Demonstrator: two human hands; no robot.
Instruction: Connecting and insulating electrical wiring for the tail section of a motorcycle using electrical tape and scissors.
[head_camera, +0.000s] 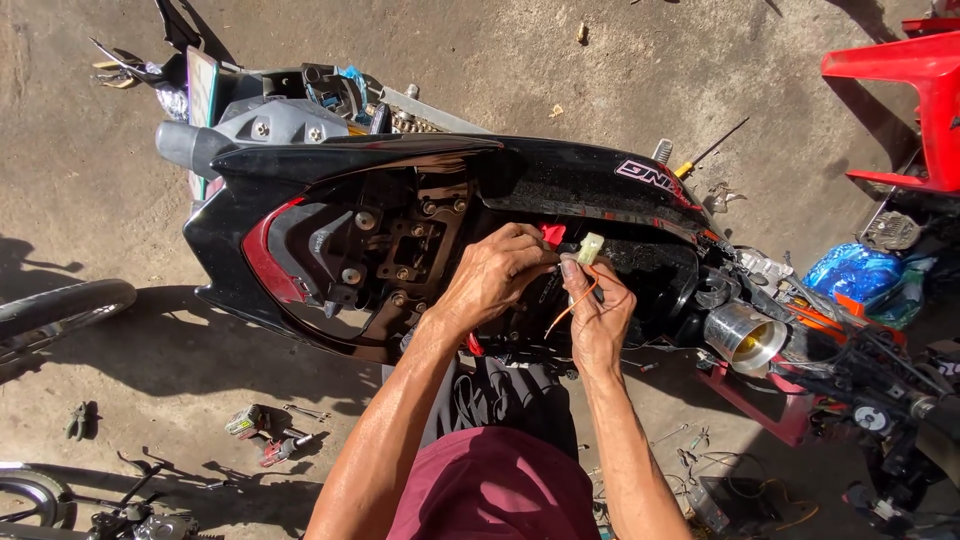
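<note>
Concrete yard | right grip pinches pale connector; left grip state unclear

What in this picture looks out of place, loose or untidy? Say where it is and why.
Hand tools lie scattered on the dusty ground, not in a box. The black motorbike body is opened, bare bolts showing. An orange wire dangles loose from the pale connector the right hand holds.

A sunlit concrete floor is seen, crossed by hard shadows. Left of the red stand, small tools are scattered on it.
</note>
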